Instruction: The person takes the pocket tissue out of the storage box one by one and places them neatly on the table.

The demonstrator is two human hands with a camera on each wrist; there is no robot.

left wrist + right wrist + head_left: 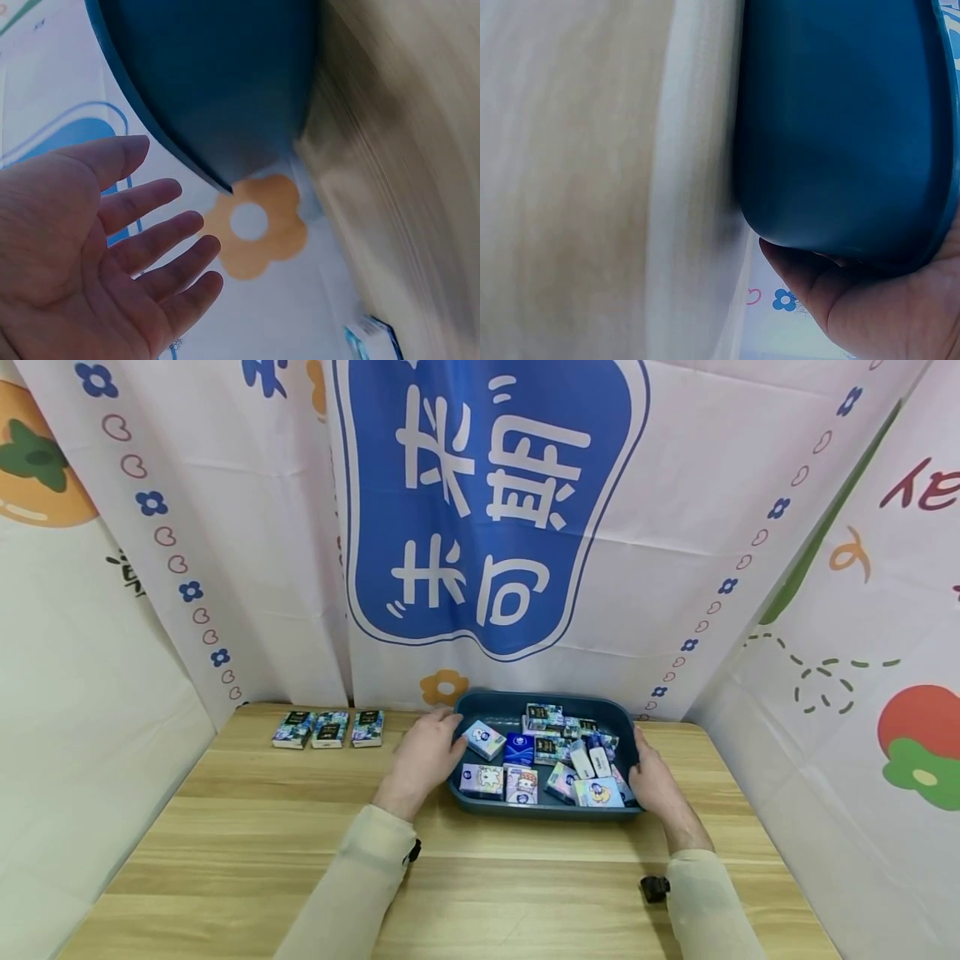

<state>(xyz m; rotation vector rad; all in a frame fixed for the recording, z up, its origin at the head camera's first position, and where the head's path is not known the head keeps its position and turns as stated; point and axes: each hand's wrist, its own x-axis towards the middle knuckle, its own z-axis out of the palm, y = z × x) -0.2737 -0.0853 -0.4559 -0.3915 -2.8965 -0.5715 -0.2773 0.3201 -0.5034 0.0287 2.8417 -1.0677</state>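
A dark blue-green plastic tray [525,811] stands at the back of the table, holding several small packs that look like pocket tissues. Among them are cartoon-printed packs [482,781], a dark blue pack [519,749] and floral packs with black labels [551,750]. At the tray's right end, my right hand [654,777] grips the rim and wall. My left hand [426,752] is by the left end; in the left wrist view its fingers [165,240] are spread and loosely bent, with nothing in them, beside the tray wall [210,75].
Three floral packs [330,729] lie in a row at the back left of the wooden table [510,893]. A printed curtain [262,527] hangs right behind the tray, and white printed cloth [840,710] closes in both sides.
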